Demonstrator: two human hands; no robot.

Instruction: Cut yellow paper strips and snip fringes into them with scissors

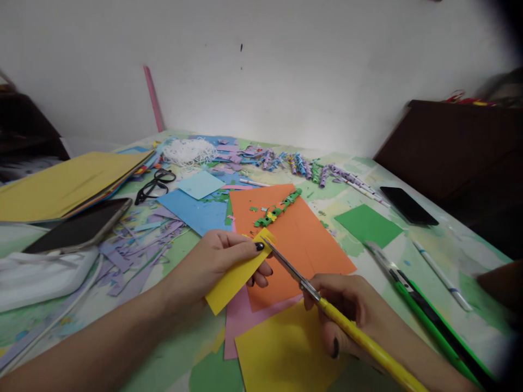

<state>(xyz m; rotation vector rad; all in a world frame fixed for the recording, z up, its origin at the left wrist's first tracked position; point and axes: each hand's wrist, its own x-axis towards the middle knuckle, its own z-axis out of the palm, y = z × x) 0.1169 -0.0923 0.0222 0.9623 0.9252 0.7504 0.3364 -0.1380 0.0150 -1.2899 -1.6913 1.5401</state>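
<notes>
Between the thumb and fingers of my left hand (229, 256) is a narrow yellow paper strip (235, 283), held tilted above the table. My right hand (359, 310) is closed around a pair of scissors (351, 329) with yellow handles and metal blades. The blade tips meet the upper end of the strip, close to my left thumb. Beneath both hands lie an orange sheet (327, 253), a pink sheet (237, 332) and a larger yellow sheet (281, 348). On the orange sheet rests a green paper spiral (281, 209) with small cut-outs.
A green box cutter (433, 321) lies at right, near a green square (368, 226), a pen (441, 275) and a black phone (408, 206). Left are another phone (81, 226), glasses (155, 186) and purple scraps (139, 245). White string (190, 151) and paper curls (300, 164) lie behind.
</notes>
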